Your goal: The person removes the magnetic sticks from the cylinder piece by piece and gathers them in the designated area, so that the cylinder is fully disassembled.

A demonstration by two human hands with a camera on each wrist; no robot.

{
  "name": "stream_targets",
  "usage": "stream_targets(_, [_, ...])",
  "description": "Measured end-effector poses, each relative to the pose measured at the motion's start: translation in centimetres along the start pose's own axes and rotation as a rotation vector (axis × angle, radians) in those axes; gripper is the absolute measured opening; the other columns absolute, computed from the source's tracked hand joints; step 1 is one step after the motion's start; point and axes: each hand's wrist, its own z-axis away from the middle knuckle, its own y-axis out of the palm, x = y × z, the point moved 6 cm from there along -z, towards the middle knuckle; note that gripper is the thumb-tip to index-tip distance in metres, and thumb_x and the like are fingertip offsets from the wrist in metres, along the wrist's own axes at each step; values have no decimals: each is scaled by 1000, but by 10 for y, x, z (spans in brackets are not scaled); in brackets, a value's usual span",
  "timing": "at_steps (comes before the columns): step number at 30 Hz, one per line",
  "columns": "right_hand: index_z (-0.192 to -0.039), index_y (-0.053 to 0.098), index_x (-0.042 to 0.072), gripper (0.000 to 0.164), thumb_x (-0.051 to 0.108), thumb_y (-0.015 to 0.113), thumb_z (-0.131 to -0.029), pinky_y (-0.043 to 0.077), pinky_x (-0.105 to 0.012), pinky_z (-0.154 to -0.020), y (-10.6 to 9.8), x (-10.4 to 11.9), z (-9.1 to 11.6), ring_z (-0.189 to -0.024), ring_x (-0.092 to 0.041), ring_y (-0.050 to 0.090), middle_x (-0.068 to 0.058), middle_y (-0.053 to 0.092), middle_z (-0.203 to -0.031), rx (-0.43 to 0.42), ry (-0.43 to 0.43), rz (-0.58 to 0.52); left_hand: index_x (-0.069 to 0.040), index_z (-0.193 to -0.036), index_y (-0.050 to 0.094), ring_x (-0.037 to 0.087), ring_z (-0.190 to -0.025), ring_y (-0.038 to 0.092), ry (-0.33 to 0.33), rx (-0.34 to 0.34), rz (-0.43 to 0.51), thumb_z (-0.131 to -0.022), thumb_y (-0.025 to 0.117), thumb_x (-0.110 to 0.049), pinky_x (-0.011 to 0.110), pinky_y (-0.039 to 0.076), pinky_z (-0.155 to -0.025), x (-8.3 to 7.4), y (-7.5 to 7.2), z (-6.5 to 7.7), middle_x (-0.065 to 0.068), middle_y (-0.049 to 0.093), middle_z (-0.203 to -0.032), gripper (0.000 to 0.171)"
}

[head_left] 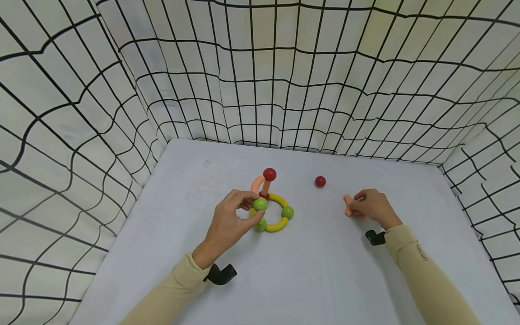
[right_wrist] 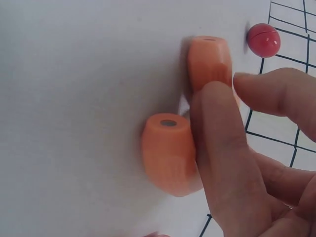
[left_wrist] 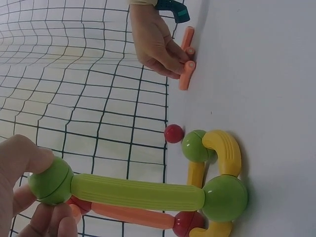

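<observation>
A magnetic ring of yellow curved rods (head_left: pixel 277 226) and balls lies on the table, with a green ball (head_left: pixel 287 212) at its right. From the ring rises a green rod (left_wrist: pixel 138 191) topped by a green ball (head_left: pixel 260 204); my left hand (head_left: pixel 233 219) pinches that ball between thumb and fingers. Behind it, an orange rod (head_left: pixel 266 187) stands tilted with a red ball (head_left: pixel 270 174) on top and a curved orange rod (head_left: pixel 256 184) beside it. Farther right, my right hand (head_left: pixel 374 208) has thumb and index finger about an orange rod (right_wrist: pixel 210 61). Another orange rod (right_wrist: pixel 170 155) lies beside that index finger.
A loose red ball (head_left: pixel 320 181) lies between the ring and the right hand, toward the back. Black netting (head_left: pixel 264 81) over pale walls encloses the back and sides of the white table (head_left: pixel 317 275). Black wrist-worn pieces (head_left: pixel 221 274) hang below both wrists.
</observation>
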Motion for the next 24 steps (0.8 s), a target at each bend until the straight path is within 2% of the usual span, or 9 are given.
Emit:
stream_targets(5, [-138,57,-2,61,39,64,-94,58,-43,-67,-3,2,5,-114,-40,62,-27,62,-137,0,18,-22,-10,-113,71,13,-91,67,-2,2,-1,-83,87,-14,28,62,-83,0,0,0,4,67,-102,34])
stream_targets(8, [-138,57,-1,60,41,64,-96,58,-43,-67,-7,10,11,-112,-39,63,-28,63,-137,-25,-8,-30,-9,-113,71,13,-91,67,2,2,2,-83,87,-14,28,62,-83,1,0,0,4,67,-103,34])
stream_targets(11, [-135,59,-1,55,40,64,-98,56,-37,-72,-7,21,16,-94,-31,70,-25,70,-126,-62,-65,-42,-9,-113,71,13,-91,67,6,4,5,-83,87,-14,28,62,-83,0,0,0,4,67,-103,34])
stream_targets(15, [-133,62,2,50,37,68,-96,52,-30,-71,-1,40,23,-75,-21,71,-15,77,-108,-108,-135,-80,-9,-114,71,14,-91,67,10,5,13,-83,87,-14,28,62,-83,0,0,0,4,67,-103,35])
stream_targets(19, [-127,67,6,44,33,73,-94,52,-27,-72,8,62,34,-85,-19,72,-9,77,-104,-186,-233,-121,-10,-114,71,14,-92,67,14,6,21,-83,87,-14,27,62,-83,1,0,0,4,67,-103,35])
stream_targets(21, [-124,69,6,39,30,75,-94,56,-26,-72,15,75,40,-90,-21,73,-9,77,-103,-220,-295,-156,-9,-114,70,14,-91,67,16,7,23,-83,87,-14,27,62,-83,1,0,0,4,67,-103,35])
stream_targets(24, [-120,71,8,33,26,77,-93,59,-23,-78,25,96,49,-94,-21,74,-8,78,-103,-260,-376,-204,-9,-114,70,14,-91,67,16,8,26,-83,87,-14,26,62,-81,2,0,1,5,67,-103,35])
